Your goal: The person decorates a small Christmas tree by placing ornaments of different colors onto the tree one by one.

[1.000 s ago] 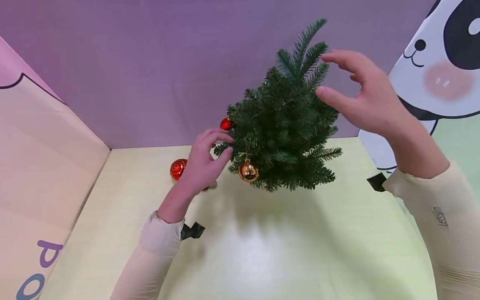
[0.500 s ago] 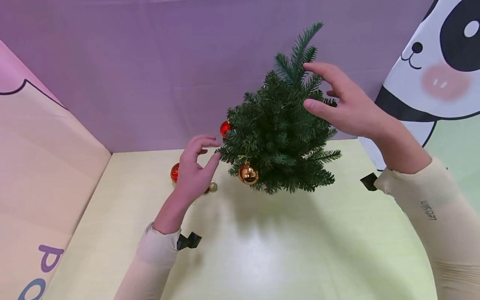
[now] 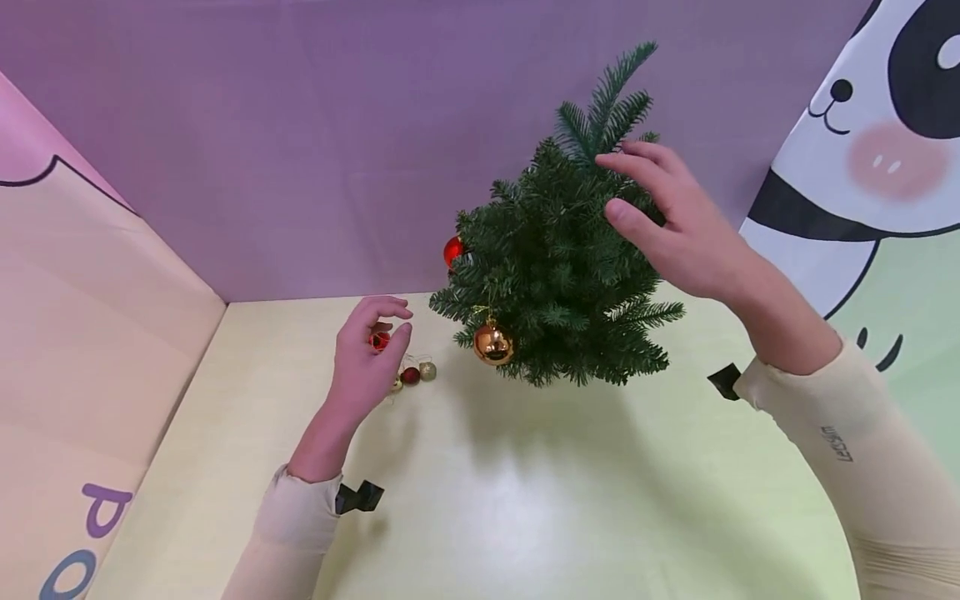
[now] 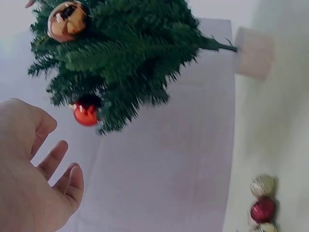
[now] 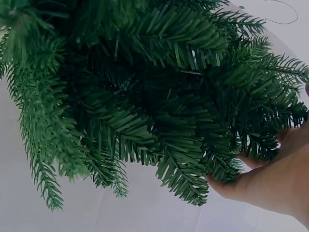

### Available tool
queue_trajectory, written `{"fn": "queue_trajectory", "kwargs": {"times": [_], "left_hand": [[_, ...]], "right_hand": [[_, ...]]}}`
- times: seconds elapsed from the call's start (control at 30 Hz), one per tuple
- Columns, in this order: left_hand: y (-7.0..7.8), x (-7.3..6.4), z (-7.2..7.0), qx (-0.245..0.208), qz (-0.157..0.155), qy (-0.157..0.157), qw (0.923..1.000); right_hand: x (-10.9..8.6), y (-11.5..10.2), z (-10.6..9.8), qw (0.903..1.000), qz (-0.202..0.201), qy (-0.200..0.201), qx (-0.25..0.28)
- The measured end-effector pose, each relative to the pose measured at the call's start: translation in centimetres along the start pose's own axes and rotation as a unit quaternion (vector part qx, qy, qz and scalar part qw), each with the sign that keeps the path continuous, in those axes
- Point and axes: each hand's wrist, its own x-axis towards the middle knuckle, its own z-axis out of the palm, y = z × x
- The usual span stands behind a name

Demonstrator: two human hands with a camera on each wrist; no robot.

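A small artificial Christmas tree stands at the back of the table, its tip leaning right. A shiny gold ball ornament hangs low on its front left, and a red ball ornament on its left side. My left hand, fingers loosely bent around nothing, is left of the tree and overlaps a red ornament in the head view. My right hand is at the tree's upper right, thumb and fingers spread, fingertips right at the branches; it grips nothing visible.
Several small ornaments lie on the table left of the tree, among them a dark red ball and a pale gold one. The tree's base is a pale pot. A purple backdrop rises behind; a panda print is at right.
My left hand has drawn back from the tree, leftward and down, uncovering small ornaments. My right hand has moved left and down over the tree's upper right branches.
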Motion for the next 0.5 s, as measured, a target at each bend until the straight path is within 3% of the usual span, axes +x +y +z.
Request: {"fn": "queue_trajectory", "kwargs": {"times": [0.17, 0.33, 0.5], "left_hand": [[-1.0, -0.6, -1.1, 0.015, -0.015, -0.004, 0.9998], [-2.5, -1.8, -2.0, 0.035, -0.029, -0.031, 0.9985], [-6.2, -3.3, -3.1, 0.058, -0.044, -0.044, 0.9964]], "right_hand": [[-0.5, -0.2, 0.2, 0.9998, -0.006, 0.012, -0.016], [-1.1, -0.4, 0.5, 0.9993, -0.016, 0.023, -0.026], [-1.4, -0.5, 0.8, 0.9983, -0.035, 0.036, -0.031]]}}
